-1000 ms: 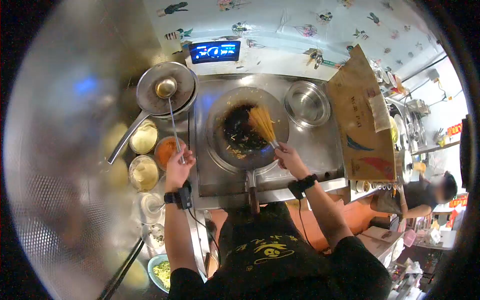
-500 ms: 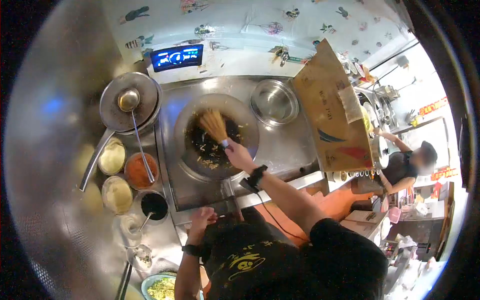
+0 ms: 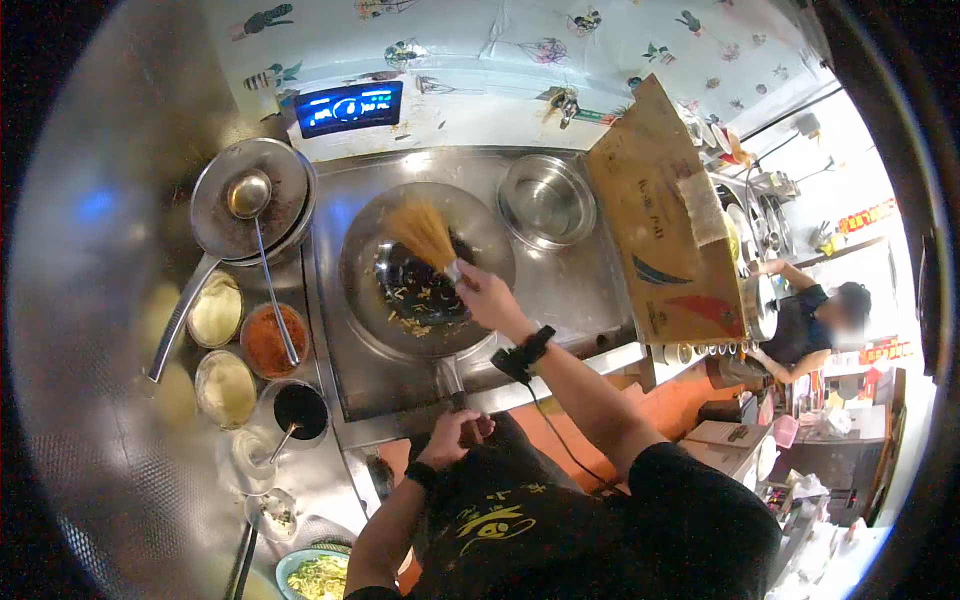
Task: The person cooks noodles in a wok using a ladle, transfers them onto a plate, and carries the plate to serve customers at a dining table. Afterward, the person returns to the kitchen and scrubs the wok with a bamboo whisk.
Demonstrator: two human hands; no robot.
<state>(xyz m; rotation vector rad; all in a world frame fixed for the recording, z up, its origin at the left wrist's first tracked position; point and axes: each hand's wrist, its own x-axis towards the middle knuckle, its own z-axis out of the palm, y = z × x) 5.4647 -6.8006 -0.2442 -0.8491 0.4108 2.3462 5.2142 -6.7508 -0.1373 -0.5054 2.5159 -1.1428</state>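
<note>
My right hand [image 3: 487, 298] is closed round the handle of a bamboo brush [image 3: 422, 234], whose bristles are over the wok [image 3: 365, 315]. Dark liquid and small pale bits lie in the wok's bottom. My left hand [image 3: 458, 436] is at the end of the wok's handle [image 3: 451, 378], fingers curled against it; whether they grip it fully is hard to see. A ladle [image 3: 262, 240] rests with its bowl in the strainer [image 3: 222, 222] at the left, its handle end over a tub of red-orange seasoning [image 3: 272, 345].
Behind the wok at the right sits a round metal pan [image 3: 546, 201], beside an upright cardboard sheet [image 3: 668, 235]. Tubs of pale seasoning [image 3: 226, 388] and dark sauce [image 3: 300, 408] line the left. A co-worker [image 3: 800, 320] stands at the far right.
My left hand let go of the ladle, which now lies on the strainer, and moved to the wok's handle. The brush has swept to the wok's left side. The view has shifted right.
</note>
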